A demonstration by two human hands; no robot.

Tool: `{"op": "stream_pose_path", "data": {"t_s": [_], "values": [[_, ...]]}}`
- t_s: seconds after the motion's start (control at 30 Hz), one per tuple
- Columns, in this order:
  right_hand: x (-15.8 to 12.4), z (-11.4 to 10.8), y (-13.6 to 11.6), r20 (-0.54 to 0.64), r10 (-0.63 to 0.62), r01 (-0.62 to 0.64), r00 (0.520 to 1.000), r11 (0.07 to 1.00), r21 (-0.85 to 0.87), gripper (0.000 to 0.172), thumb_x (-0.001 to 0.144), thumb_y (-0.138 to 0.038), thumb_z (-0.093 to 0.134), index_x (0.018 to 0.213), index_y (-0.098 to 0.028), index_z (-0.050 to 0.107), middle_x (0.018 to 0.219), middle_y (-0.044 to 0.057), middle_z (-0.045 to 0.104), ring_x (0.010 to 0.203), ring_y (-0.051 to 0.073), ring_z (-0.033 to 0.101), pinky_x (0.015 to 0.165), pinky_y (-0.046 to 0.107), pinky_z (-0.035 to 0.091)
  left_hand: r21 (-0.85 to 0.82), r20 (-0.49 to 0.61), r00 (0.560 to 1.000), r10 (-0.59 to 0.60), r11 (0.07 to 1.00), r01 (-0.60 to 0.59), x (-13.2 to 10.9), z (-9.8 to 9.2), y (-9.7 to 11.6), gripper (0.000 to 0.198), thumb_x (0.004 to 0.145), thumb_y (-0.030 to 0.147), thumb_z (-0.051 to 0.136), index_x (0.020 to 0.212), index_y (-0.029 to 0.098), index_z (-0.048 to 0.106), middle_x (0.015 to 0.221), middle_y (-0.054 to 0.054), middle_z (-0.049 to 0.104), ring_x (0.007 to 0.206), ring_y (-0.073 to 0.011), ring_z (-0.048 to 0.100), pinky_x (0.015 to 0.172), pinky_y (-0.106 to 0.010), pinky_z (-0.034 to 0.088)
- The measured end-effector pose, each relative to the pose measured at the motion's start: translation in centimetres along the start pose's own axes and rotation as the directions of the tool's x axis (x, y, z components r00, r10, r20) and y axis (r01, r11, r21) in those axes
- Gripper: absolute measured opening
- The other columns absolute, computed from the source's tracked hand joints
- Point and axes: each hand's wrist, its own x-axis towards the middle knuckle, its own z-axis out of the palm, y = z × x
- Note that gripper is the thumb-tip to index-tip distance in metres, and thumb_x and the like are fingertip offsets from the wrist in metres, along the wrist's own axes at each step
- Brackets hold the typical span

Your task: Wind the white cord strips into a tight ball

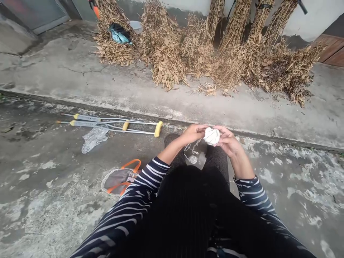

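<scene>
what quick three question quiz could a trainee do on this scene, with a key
1. What white thing do the left hand and right hand hold between them?
2. True or false: the pair of crutches lies on the person's left.
3. What lies heaped at the top of the view?
A. dried leafy stalks
B. stacked bricks
C. folded tarps

Key: 1. a white ball of cord; 2. true; 3. A
</scene>
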Motion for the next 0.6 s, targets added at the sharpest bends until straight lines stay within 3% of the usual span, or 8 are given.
{"op": "stream_pose_path", "data": {"t_s": [0.13, 0.27, 0.33, 0.47, 0.6], "values": [[-0.9, 0.5, -0.1, -0.011, -0.036, 0.035, 0.999, 0.995, -0.089, 0.064, 0.052, -0.014, 0.087, 0.111, -0.024, 0.066, 0.095, 0.002, 0.076, 0.077, 0.017, 0.07, 0.06, 0.026, 0.061, 0.207, -0.118, 0.985, 0.124, 0.974, -0.098, -0.1, -0.2, 0.9, 0.015, 0.079, 0.019, 0.071, 0.088, 0.013, 0.081, 0.085, -0.006, 0.079, 0.075, -0.0149, 0.068, 0.076, -0.026, 0.052], [-0.9, 0.8, 0.4, -0.05, -0.196, 0.184, 0.979, 0.966, -0.181, 0.061, 0.057, -0.02, 0.09, 0.111, -0.024, 0.063, 0.119, 0.005, 0.072, 0.104, 0.023, 0.069, 0.073, 0.03, 0.064, 0.291, -0.221, 0.96, 0.17, 0.951, -0.101, 0.2, 0.2, 1.2, 0.02, 0.083, 0.024, 0.07, 0.095, 0.014, 0.083, 0.092, -0.008, 0.08, 0.079, -0.0158, 0.069, 0.075, -0.025, 0.052], [-0.8, 1.0, 0.9, -0.061, -0.248, 0.235, 0.967, 0.956, -0.175, 0.058, 0.061, -0.026, 0.09, 0.112, -0.026, 0.061, 0.123, 0.005, 0.069, 0.106, 0.024, 0.068, 0.071, 0.033, 0.066, 0.3, -0.251, 0.954, 0.163, 0.95, -0.083, 0.3, 0.4, 1.0, 0.023, 0.085, 0.024, 0.068, 0.1, 0.015, 0.082, 0.099, -0.008, 0.08, 0.083, -0.0166, 0.071, 0.075, -0.025, 0.052], [-1.1, 1.6, 1.7, -0.136, -0.288, 0.272, 0.948, 0.954, -0.124, 0.05, 0.062, -0.026, 0.088, 0.106, -0.025, 0.063, 0.113, 0.004, 0.069, 0.098, 0.022, 0.068, 0.066, 0.033, 0.067, 0.377, -0.258, 0.953, 0.158, 0.925, -0.052, -0.1, 0.6, 0.3, 0.025, 0.089, 0.023, 0.063, 0.104, 0.016, 0.082, 0.099, -0.006, 0.081, 0.081, -0.0164, 0.071, 0.071, -0.024, 0.05], [-1.7, 2.2, 1.9, -0.164, -0.272, 0.256, 0.948, 0.96, -0.113, 0.043, 0.068, -0.028, 0.083, 0.108, -0.025, 0.067, 0.111, 0.003, 0.068, 0.097, 0.02, 0.066, 0.071, 0.036, 0.068, 0.482, -0.245, 0.944, 0.219, 0.873, -0.078, -0.7, 0.8, 0.2, 0.029, 0.09, 0.017, 0.058, 0.108, 0.017, 0.081, 0.105, -0.005, 0.08, 0.087, -0.0171, 0.072, 0.076, -0.024, 0.05]]}}
